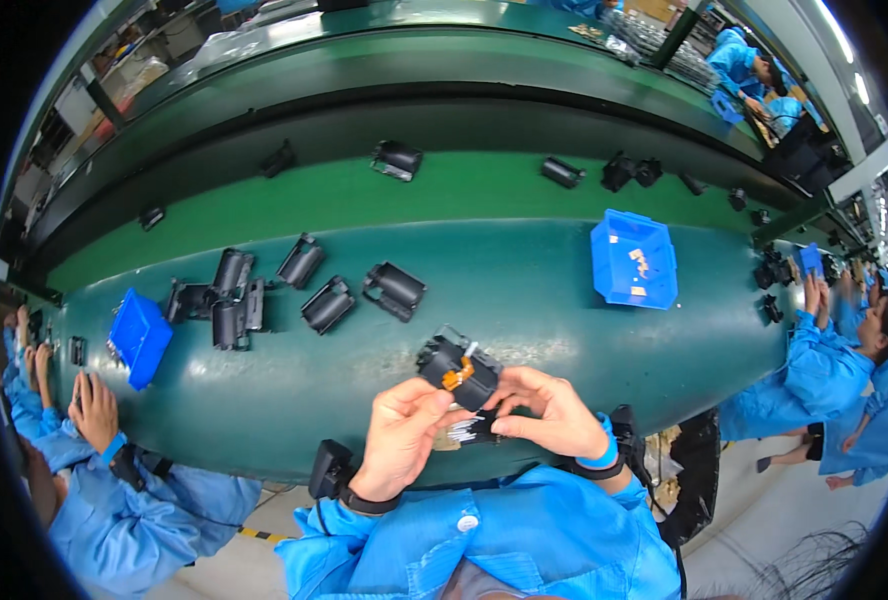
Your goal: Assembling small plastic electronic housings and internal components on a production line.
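Note:
Above the table's near edge, a black plastic housing [480, 388] is held up between my hands. My left hand [402, 428] grips its left side, the thumb close to an orange flexible strip [458, 377] on the housing. At the right side, the curled fingers of my right hand [547, 412] meet the housing's edge; their tips are partly hidden. Just beneath lie small white slender pieces [461, 432] on something dark, partly covered by the hands. Several similar black housings lie farther off, the nearest being one housing [396, 291] beyond my left hand.
A blue bin [666, 262] with small pieces inside stands to the right, and another blue bin [142, 340] tilts at the left. Beyond the green table [524, 270], a green belt [484, 185] carries more black housings. Co-workers in blue sit on both sides.

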A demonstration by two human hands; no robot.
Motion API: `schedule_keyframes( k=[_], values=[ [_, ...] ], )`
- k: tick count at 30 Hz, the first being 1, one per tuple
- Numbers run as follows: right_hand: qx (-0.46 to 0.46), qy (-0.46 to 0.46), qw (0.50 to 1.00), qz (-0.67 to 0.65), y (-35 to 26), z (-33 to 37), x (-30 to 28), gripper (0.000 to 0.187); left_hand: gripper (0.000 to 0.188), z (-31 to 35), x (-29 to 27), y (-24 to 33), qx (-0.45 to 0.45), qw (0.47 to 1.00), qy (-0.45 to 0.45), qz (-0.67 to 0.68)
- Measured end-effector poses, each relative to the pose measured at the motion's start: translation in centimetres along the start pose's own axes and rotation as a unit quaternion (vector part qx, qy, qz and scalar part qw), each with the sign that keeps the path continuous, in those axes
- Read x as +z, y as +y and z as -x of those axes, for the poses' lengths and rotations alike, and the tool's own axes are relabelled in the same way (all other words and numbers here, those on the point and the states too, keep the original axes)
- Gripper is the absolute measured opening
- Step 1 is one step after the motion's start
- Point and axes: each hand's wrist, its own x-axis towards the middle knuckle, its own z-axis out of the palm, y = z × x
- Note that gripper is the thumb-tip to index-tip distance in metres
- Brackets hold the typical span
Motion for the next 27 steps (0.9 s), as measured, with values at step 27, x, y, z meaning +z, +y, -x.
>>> schedule_keyframes(
  k=[27],
  values=[
    [-0.075,0.086,0.992,0.056,1.2,-2.1,3.2,0.055,0.019,0.5,0.1,-0.1,0.277,0.927,0.107,-0.231]
  ],
)
